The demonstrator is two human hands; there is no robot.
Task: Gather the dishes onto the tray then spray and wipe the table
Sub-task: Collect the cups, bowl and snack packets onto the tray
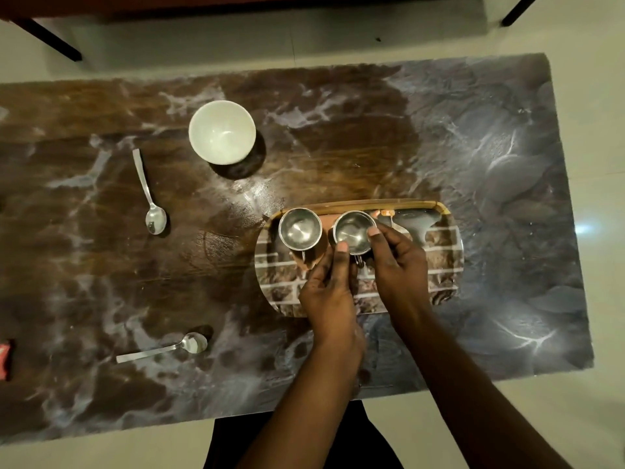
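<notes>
Already the oval tray (pixel 446 231) carries two empty steel cups, the left cup (pixel 299 228) standing free and the right cup (pixel 353 231) pinched at its rim by both the left hand (pixel 329 292) and right hand (pixel 399 262), while an empty white bowl (pixel 222 131) and two spoons, the upper spoon (pixel 150 198) and the lower spoon (pixel 169 347), lie on the marbled table (pixel 338 137).

Both hands hold a shiny metal cup (pixel 354 231) on the tray (pixel 443 265): left hand (pixel 329 292), right hand (pixel 395 262). Another cup (pixel 299 229) stands just left of it.
</notes>
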